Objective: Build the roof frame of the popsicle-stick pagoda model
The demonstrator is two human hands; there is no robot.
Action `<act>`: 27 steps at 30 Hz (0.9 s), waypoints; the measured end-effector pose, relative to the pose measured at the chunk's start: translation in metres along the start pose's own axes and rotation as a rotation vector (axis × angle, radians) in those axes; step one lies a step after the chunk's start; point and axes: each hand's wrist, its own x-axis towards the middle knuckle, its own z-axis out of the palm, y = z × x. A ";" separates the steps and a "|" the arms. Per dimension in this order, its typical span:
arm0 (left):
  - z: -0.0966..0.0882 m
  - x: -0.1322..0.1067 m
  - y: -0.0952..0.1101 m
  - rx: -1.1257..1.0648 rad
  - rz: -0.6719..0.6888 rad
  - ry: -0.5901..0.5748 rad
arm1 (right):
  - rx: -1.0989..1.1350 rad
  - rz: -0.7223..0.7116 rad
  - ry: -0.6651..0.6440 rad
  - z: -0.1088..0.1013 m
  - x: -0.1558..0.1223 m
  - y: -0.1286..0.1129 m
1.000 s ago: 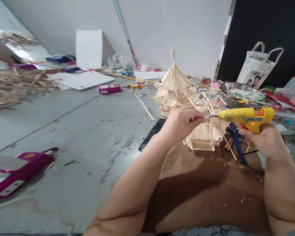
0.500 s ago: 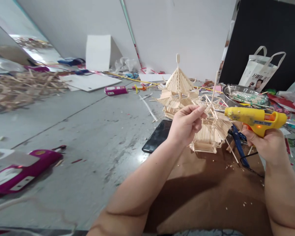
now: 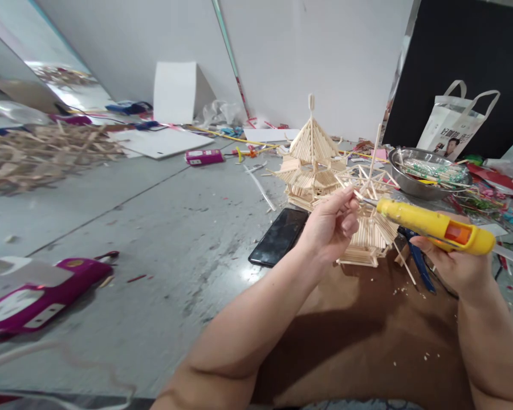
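Observation:
My right hand (image 3: 457, 262) grips a yellow hot glue gun (image 3: 427, 222), its metal nozzle pointing left. A thin wooden stick (image 3: 341, 181) is pinched between the thumb and fingers of my left hand (image 3: 331, 222), with the nozzle tip close beside its end; whether they touch I cannot tell. Behind both hands stands a partly roofed stick model (image 3: 363, 236) with an upright stick at its top. A taller stick pagoda (image 3: 312, 142) with a pointed roof stands further back, to its left.
A black phone (image 3: 277, 236) lies left of the models. Blue pliers (image 3: 421, 265) rest below the glue gun on brown cardboard (image 3: 350, 341). A metal bowl (image 3: 423, 185) holds packaged sticks. Purple power strips (image 3: 77, 282) lie at left, near a heap of wood scraps (image 3: 47, 154).
The glue gun has tilted, its rear lower and its side turned upward, and its nozzle has moved left and down toward my left hand. My left hand has shifted slightly lower, still pinching.

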 end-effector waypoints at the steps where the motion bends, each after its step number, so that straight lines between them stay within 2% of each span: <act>1: 0.000 0.000 0.000 0.000 0.000 0.005 | 0.000 0.008 0.005 0.000 0.001 0.000; 17: 0.001 -0.001 -0.001 0.003 0.001 0.005 | -0.051 -0.022 0.028 0.003 0.001 0.002; 27: 0.001 -0.001 -0.001 -0.001 0.007 0.003 | -0.082 0.090 -0.015 0.002 -0.007 0.004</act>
